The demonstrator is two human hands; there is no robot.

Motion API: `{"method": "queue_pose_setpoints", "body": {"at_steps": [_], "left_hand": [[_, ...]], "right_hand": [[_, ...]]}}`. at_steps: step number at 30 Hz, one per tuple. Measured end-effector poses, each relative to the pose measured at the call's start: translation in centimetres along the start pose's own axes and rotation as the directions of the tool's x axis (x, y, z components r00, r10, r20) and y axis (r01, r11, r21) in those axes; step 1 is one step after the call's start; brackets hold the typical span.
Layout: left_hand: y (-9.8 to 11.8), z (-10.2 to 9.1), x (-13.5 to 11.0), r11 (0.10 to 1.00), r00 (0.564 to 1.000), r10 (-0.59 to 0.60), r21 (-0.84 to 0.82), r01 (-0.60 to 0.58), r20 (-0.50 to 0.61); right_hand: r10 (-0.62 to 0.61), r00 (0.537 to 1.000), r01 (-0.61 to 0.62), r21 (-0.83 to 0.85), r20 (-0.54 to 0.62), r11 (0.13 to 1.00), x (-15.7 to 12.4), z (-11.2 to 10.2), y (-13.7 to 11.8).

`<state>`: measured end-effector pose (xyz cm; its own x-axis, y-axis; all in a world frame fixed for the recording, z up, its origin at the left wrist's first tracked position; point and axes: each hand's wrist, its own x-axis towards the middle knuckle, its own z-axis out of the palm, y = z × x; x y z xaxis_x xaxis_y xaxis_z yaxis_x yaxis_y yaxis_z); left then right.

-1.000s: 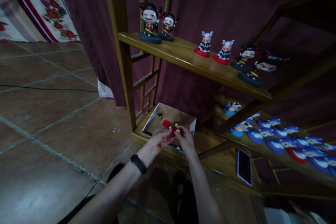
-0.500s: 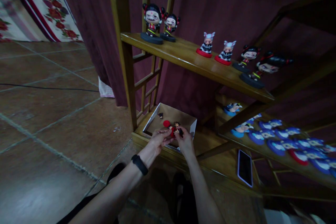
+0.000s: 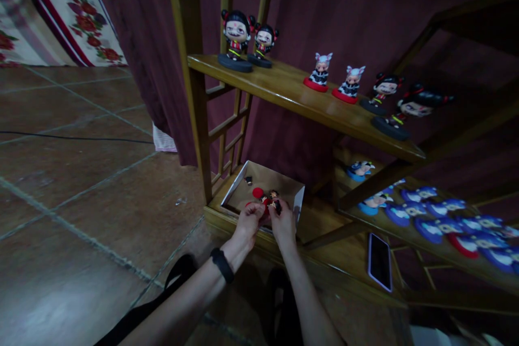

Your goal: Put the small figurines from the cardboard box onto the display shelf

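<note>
Both my hands are over the near side of a shallow cardboard box (image 3: pixel 233 189) on the bottom shelf. My right hand (image 3: pixel 284 227) pinches a small dark-haired figurine (image 3: pixel 277 206). Close beside it, my left hand (image 3: pixel 248 226) has its fingers closed, with the edge of a red round base (image 3: pixel 248 204) showing at the fingertips; the fingers cover most of it. Farther in the box lie a loose red disc (image 3: pixel 258 192), another small dark-haired figurine (image 3: pixel 274 193) and a small black piece (image 3: pixel 248 179). A black band (image 3: pixel 221 265) is on my left wrist.
Figurines with black hair buns (image 3: pixel 236 38) and white-haired ones on red bases (image 3: pixel 351 84) stand on the upper wooden shelf (image 3: pixel 284 86). Several blue-based figurines (image 3: pixel 438 227) fill the right shelf. A phone (image 3: pixel 380 262) lies right of the box. A shelf post (image 3: pixel 197 119) rises at left.
My left hand has turned, its fingers now bent more upright, and the red edge has come into view at its fingertips. My right hand keeps the figurine in nearly the same spot.
</note>
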<state>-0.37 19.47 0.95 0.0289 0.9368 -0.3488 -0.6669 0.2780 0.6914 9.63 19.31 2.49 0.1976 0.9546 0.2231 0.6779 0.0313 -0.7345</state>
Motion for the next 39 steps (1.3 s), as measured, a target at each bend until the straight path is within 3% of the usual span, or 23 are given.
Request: {"method": "queue_pose_setpoints", "body": {"at_steps": [5,10,13,17,22,34,39], "left_hand": [[0.4,0.1,-0.4,1.0,0.999,0.019,0.025,-0.018,-0.041],[1.7,0.1,0.1,0.996,0.998,-0.058,0.07,0.058,0.009],[2.5,0.0,0.6,0.994,0.995,-0.098,0.059,0.097,0.007],[3.1,-0.1,0.8,0.984,0.987,-0.157,-0.082,0.155,-0.017],[2.8,0.1,0.4,0.969,0.979,-0.206,-0.135,0.204,0.004],[3.2,-0.3,0.3,0.962,0.98,-0.192,0.209,0.176,0.06],[3.3,-0.3,0.3,0.965,0.987,-0.151,0.225,0.135,0.054]], "right_hand": [[-0.129,0.991,0.129,-0.008,0.017,0.992,-0.1,0.2,-0.5],[-0.143,0.989,0.138,0.129,0.032,0.982,0.3,0.2,-0.6],[-0.095,0.995,0.081,0.297,0.032,0.951,0.3,0.4,-0.5],[0.011,1.0,-0.015,0.485,0.012,0.875,0.5,0.9,0.0],[0.067,0.986,-0.149,0.615,0.154,0.774,0.7,1.3,0.2],[0.094,0.971,-0.21,0.603,0.218,0.77,1.4,1.2,1.7],[0.053,0.958,-0.221,0.611,0.282,0.76,1.6,0.4,1.7]]}}
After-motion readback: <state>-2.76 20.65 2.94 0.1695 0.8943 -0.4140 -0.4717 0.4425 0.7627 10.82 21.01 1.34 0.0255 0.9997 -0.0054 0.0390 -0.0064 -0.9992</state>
